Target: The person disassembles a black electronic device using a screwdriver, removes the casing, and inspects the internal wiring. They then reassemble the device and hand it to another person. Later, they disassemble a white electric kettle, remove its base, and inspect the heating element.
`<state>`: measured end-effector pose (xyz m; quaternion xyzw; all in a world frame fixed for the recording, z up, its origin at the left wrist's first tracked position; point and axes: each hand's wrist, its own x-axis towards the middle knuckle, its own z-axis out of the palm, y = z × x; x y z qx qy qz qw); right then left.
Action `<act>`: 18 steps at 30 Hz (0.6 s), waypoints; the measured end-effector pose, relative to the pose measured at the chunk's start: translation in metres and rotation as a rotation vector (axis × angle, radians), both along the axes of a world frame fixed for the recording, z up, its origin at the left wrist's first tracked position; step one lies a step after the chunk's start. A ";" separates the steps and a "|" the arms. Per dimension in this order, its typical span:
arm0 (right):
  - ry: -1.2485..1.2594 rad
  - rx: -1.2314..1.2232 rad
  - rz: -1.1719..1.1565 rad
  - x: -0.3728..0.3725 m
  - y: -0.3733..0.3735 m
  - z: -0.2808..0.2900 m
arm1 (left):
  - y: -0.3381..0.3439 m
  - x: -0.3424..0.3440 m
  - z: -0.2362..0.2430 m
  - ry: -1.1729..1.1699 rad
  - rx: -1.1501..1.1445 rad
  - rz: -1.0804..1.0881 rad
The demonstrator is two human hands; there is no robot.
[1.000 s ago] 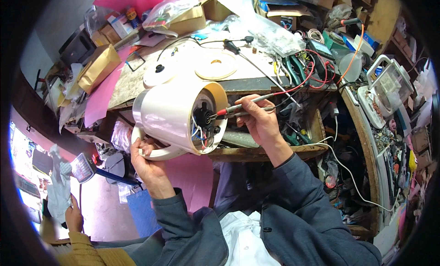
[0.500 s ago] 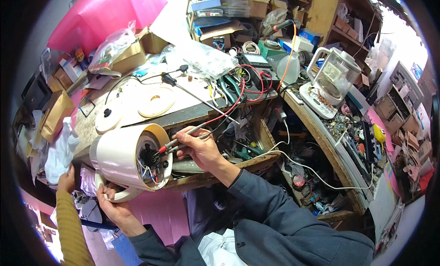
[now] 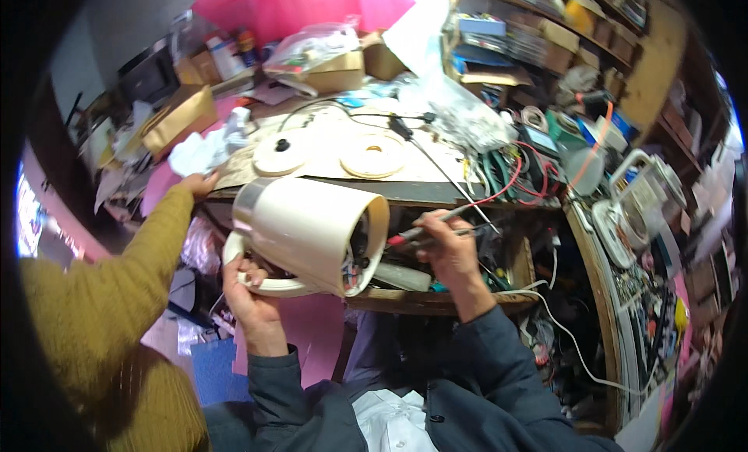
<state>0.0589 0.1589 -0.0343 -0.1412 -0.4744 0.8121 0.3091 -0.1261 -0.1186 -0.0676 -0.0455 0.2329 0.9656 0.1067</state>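
A cream electric kettle [image 3: 304, 227] lies tilted on its side, its open bottom end turned right with wires and black parts showing inside. My left hand [image 3: 255, 308] is closed around its curved handle [image 3: 296, 287]. Just right of the open end, my right hand [image 3: 450, 253] pinches a pair of multimeter probes [image 3: 425, 235]. One probe has a red tip, which points at the opening and looks apart from the parts inside. A red lead [image 3: 499, 197] runs from the probes toward a multimeter [image 3: 539, 139] at the back right.
A disc-shaped base [image 3: 269, 160], a cream ring [image 3: 351, 162] and a long screwdriver [image 3: 402, 128] lie on the bench. At left, another person's mustard sleeve [image 3: 156, 241] reaches in, that hand at a pale cloth [image 3: 204, 150]. A glass jug [image 3: 643, 206] stands right.
My right hand has drawn the probes out of the kettle's open end. The opening has turned further right. The other person's hand has brought the cloth onto the bench. My view has shifted left.
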 end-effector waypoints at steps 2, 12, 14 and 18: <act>-0.121 0.205 -0.040 0.012 0.018 0.002 | -0.002 0.009 0.001 0.008 0.015 0.015; -0.997 1.495 -0.006 0.086 0.072 0.020 | 0.008 0.023 0.007 -0.016 0.034 0.048; -1.136 1.489 0.033 0.091 0.057 0.037 | -0.001 0.032 0.001 -0.035 0.022 0.084; -1.051 1.346 -0.051 0.098 0.028 0.060 | 0.005 0.037 -0.011 -0.071 -0.003 0.022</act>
